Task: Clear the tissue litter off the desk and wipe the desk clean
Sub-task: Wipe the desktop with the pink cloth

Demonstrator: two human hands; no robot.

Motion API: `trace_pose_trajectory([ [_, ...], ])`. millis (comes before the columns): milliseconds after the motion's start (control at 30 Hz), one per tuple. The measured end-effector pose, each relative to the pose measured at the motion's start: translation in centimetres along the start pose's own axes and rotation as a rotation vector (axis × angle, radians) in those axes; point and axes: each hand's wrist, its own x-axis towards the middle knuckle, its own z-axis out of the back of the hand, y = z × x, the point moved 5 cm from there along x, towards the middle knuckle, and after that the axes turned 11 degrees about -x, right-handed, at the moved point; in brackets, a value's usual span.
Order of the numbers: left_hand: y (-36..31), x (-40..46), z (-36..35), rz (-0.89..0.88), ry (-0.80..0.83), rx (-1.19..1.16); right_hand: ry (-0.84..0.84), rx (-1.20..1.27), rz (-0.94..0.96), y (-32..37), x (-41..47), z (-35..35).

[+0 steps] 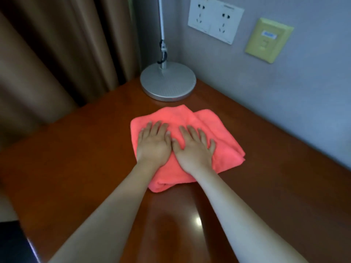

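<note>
A folded coral-pink cloth (226, 141) lies on the glossy reddish-brown wooden desk (76, 168), a little in front of the lamp base. My left hand (153, 145) and my right hand (193, 149) both rest flat on top of the cloth, side by side, palms down with fingers spread and thumbs nearly touching. Neither hand curls around the cloth. No tissue litter is visible on the desk surface in view.
A round silver lamp base (168, 81) with its thin pole stands at the desk's far corner. Brown curtains (57, 54) hang past the left edge. The grey wall on the right carries white power sockets (215, 19) and a yellow wall plate (268, 39). A dark object (13, 243) sits lower left.
</note>
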Motion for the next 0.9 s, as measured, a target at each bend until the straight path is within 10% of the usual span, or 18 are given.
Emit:
trace_pose_trajectory([
  [400,-4.6,-16.0,-2.4,-0.035,0.055,-0.150,-0.017,-0.076,0.034,-7.0,-15.4,-1.1],
  [900,12.8,-5.9,7.6,0.033,0.050,-0.120,-0.044,0.011,0.069,13.4,-7.8,-4.5],
])
